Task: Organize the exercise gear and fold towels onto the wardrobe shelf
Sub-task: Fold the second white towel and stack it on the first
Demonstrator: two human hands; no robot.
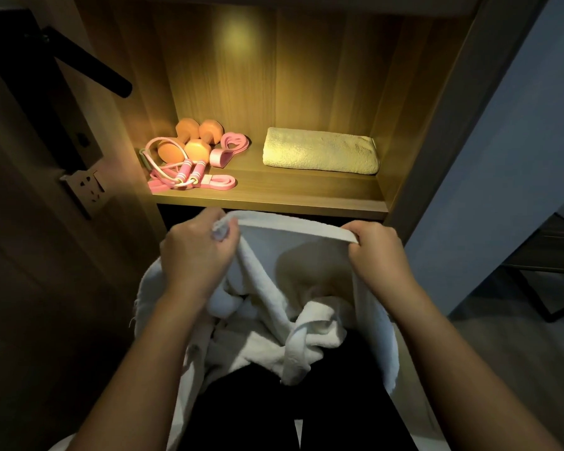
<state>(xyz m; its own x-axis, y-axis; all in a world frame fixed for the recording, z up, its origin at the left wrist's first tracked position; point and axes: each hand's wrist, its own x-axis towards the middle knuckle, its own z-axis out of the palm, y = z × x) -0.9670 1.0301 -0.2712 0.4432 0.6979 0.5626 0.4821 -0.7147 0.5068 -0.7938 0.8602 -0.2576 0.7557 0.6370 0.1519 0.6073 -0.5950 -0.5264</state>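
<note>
A white towel (274,255) hangs rumpled in front of me, below the lit wardrobe shelf (274,198). My left hand (199,249) grips its upper left corner and my right hand (376,249) pinches its top edge on the right; the hem stretches between them. On the shelf lies a folded towel (321,151) at the right. At the left sit two orange dumbbells (189,139), a pink jump rope (179,170), and pink resistance bands (230,146), with one flat band (220,182) near the front edge.
A dark door with a black lever handle (92,70) stands open at the left, with a wall socket (87,187) below it. The wardrobe's side panel (443,125) rises at the right. A dark table frame (547,288) stands on the floor at far right.
</note>
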